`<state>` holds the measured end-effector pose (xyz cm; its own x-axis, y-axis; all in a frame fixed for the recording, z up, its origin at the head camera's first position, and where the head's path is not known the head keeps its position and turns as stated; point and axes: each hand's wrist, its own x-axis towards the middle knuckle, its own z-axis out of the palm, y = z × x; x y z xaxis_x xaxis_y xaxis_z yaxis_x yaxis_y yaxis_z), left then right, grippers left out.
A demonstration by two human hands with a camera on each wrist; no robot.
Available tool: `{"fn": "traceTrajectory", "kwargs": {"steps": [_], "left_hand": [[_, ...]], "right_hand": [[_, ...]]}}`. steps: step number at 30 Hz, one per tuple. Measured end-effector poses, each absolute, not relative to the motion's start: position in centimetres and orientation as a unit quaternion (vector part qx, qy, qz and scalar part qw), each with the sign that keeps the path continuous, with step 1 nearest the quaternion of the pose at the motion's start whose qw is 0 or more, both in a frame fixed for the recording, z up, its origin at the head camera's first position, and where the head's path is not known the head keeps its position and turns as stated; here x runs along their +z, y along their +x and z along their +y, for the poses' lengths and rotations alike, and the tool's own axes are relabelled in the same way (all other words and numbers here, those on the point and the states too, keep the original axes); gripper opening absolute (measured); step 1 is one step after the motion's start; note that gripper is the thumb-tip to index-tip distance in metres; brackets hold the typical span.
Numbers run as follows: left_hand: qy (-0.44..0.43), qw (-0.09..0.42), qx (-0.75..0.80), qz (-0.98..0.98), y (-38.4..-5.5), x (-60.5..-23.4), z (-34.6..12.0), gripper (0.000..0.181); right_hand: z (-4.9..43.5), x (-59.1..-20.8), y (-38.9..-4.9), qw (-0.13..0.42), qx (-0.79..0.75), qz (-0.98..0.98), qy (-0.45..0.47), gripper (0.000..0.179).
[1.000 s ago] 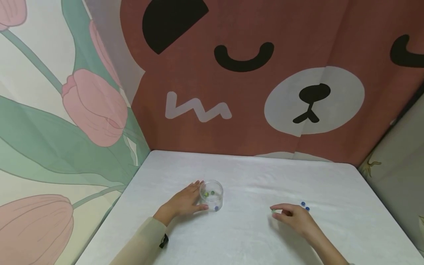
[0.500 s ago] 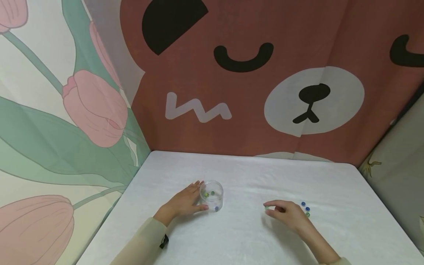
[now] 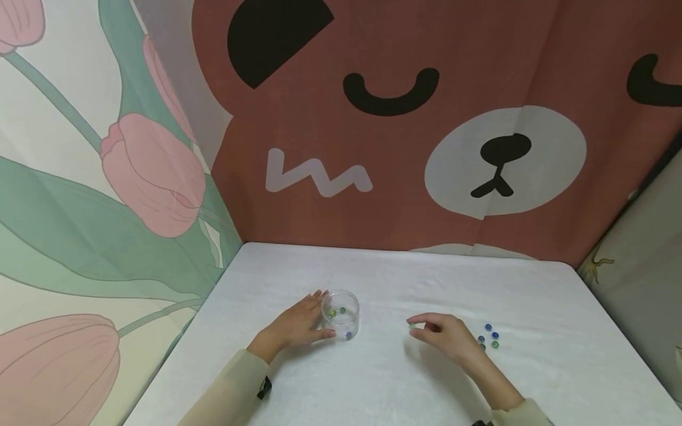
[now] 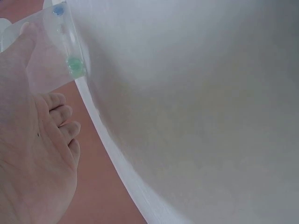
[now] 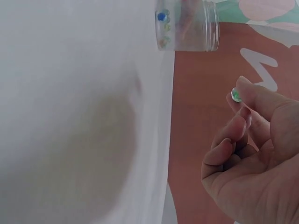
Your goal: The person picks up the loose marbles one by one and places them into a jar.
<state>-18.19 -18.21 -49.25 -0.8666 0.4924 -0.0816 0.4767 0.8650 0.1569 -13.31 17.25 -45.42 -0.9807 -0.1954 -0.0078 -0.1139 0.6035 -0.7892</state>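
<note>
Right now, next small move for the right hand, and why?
Probably carry the green marble left, over the clear jar: the right hand pinches it short of the jar, which stands open against the left hand with marbles inside.

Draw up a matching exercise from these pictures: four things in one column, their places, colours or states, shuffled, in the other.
Things
1. Left hand
2. Jar
3. Right hand
4. Loose marbles

Places, colours or states
A. Pinching a green marble
B. Blue and green
C. At the jar's left side
D. See-through, with some marbles inside

Pairs: 1-C, 2-D, 3-A, 4-B
</note>
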Motion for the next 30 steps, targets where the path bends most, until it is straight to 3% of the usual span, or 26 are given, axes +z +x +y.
{"fn": "traceTrajectory", "kwargs": {"steps": [18, 25, 30], "left_hand": [[0.255, 0.058, 0.063, 0.963, -18.2, -49.1, -18.2, 0.097], [0.266, 0.05, 0.062, 0.961, -18.3, -49.5, -18.4, 0.097], [0.261, 0.053, 0.067, 0.961, -18.4, -49.8, -18.4, 0.099]], "right_hand": [[13.6, -45.6, -15.4, 0.052, -0.456, 0.883, -0.102, 0.023], [11.7, -45.0, -16.3, 0.072, -0.48, 0.868, -0.105, 0.017], [10.2, -44.7, -16.9, 0.092, -0.51, 0.849, -0.105, 0.023]]}}
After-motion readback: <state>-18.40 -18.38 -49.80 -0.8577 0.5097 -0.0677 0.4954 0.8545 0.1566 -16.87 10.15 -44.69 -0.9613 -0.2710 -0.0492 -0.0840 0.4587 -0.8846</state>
